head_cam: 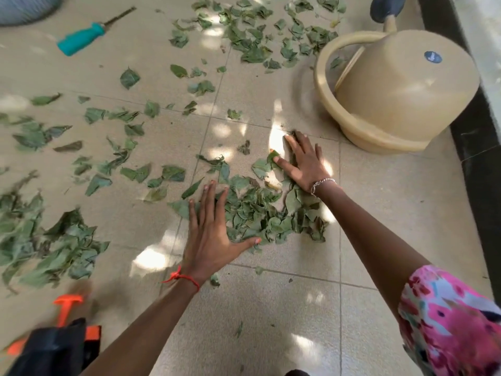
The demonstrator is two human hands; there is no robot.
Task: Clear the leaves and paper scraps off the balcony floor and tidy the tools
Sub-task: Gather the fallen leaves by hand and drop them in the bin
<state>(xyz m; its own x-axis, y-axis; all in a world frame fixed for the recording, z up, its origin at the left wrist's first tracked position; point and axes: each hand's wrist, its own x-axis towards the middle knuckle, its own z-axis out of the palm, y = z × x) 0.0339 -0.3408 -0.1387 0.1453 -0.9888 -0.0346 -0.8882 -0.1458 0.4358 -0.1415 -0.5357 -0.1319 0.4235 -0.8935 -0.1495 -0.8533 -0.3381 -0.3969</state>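
At frame centre, leaf pile (265, 213) lies on tiled floor (271, 321) between both hands. Left hand (208, 234) at pile's 8 o'clock, right hand (303, 161) at 1 o'clock: fingers straight, spread, flat on leaves, gripping nothing. Teal-handled tool (81, 39) at frame 11 o'clock, unheld

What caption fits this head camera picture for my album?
Left hand and right hand lie flat on a pile of green leaves on the tiled floor, near a beige watering can.
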